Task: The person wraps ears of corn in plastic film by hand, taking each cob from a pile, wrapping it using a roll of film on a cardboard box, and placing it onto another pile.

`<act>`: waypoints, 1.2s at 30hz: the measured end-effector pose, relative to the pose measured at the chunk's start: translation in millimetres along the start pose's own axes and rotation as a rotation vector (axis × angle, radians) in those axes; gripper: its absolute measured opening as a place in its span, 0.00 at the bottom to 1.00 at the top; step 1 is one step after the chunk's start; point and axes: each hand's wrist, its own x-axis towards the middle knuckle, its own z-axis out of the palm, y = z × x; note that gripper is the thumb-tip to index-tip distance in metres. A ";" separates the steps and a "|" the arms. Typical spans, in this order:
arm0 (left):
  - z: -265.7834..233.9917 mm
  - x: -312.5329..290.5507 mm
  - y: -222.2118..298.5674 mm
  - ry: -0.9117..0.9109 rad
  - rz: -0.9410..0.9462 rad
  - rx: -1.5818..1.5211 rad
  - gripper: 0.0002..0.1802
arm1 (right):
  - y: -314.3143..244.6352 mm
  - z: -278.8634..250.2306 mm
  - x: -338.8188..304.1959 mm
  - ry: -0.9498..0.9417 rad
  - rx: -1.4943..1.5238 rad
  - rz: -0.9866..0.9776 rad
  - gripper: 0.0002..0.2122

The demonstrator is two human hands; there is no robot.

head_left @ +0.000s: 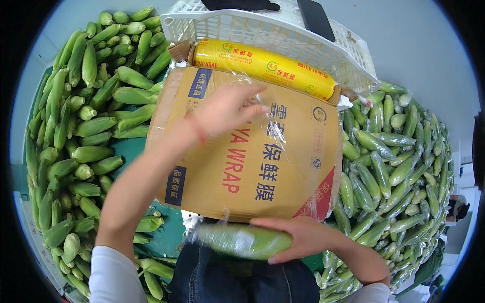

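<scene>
Low in front of my lap, my right hand (298, 237) grips one end of a green ear of corn (242, 241) in its husk. Clear film covers the ear, crinkled and blurred at its left end. My left hand (232, 108) is above the cardboard box (212, 166), its fingertips apart and close to a thin sheet of clear film (275, 132). Whether those fingers touch the film is hard to make out. Along the box's far edge lies a yellow roll of cling film (262, 65), from which the clear sheet comes down over the cardboard.
Unwrapped ears of corn (96, 126) are heaped on the left over a green surface (169, 232). A large pile of film-wrapped ears (394, 187) fills the right side. Behind the roll stands a white plastic basket (242, 28), with a dark flat object (316, 19) on its rim.
</scene>
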 end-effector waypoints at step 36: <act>106.7 -89.0 106.0 -0.571 0.159 -0.307 0.46 | 68.9 87.9 -4.2 1.130 1.878 -0.521 0.31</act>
